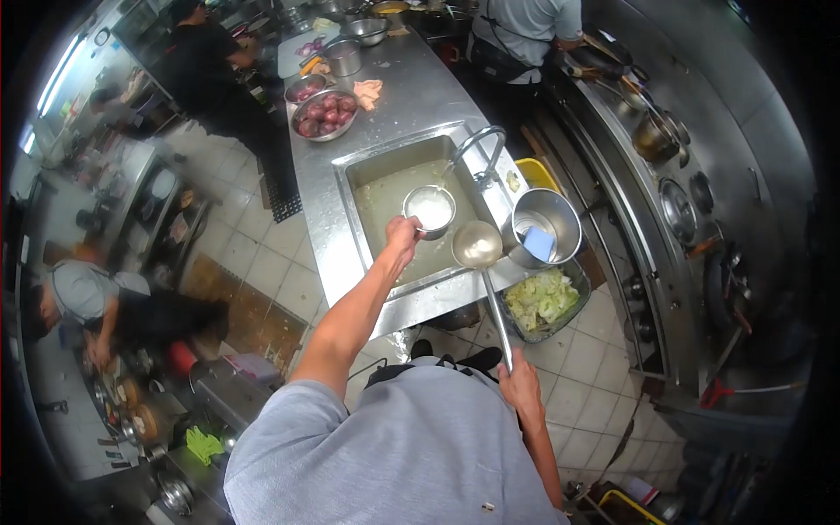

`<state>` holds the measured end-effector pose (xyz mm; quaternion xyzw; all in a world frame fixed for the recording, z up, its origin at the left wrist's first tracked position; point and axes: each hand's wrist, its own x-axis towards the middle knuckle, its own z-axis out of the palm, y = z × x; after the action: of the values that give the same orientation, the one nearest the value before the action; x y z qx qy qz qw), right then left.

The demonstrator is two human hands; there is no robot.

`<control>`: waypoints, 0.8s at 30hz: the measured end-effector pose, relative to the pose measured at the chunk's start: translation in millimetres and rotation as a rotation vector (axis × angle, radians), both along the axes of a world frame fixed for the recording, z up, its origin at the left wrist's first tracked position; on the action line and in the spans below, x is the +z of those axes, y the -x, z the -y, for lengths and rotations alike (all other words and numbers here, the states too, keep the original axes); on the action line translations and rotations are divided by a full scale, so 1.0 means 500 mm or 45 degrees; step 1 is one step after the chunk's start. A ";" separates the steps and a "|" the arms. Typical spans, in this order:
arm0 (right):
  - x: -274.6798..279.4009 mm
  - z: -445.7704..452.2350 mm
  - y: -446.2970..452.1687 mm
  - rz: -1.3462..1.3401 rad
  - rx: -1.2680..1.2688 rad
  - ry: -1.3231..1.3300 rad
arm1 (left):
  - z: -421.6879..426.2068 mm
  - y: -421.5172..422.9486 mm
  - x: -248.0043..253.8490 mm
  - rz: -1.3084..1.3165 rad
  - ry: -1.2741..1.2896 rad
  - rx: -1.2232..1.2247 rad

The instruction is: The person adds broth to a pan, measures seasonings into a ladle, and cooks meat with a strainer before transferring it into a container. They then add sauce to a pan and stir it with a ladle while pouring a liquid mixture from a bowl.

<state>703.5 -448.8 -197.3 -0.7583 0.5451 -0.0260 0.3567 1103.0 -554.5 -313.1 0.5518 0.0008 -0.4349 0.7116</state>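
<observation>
My left hand (403, 238) is closed on the rim of a small metal bowl (430, 230) with whitish contents; whether they are water or foam I cannot tell. It hangs over the sink (372, 210), which holds cloudy water, just below the spout of the curved faucet (477, 136). Lower right, my right hand (521, 382) is wrapped round the long handle of a ladle (478, 244). The ladle's bowl is over the sink's right side, close to a large metal pot (560, 217) with a blue sponge (537, 243) inside.
A bin of lettuce leaves (547, 300) stands below the pot. Red onions (325, 115) fill bowls farther up the steel counter (402, 96). Co-workers stand at the upper left (210, 70), upper right (525, 35) and lower left (87, 297). Stoves (643, 236) line the right.
</observation>
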 end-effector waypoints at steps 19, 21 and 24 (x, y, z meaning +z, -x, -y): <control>-0.124 0.129 -0.199 -0.166 0.251 0.338 | -0.484 -0.164 0.022 0.117 -0.294 0.247; -0.140 0.154 -0.203 0.003 0.277 0.045 | -0.521 -0.173 0.002 0.169 -0.348 0.245; -0.162 0.198 -0.194 0.038 0.363 -0.055 | -0.546 -0.148 0.025 0.953 -0.669 0.254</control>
<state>800.3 -547.6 -278.6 -0.8197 0.4269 0.0254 0.3810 1177.0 -281.6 -300.6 0.8296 -0.0929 -0.1205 0.5372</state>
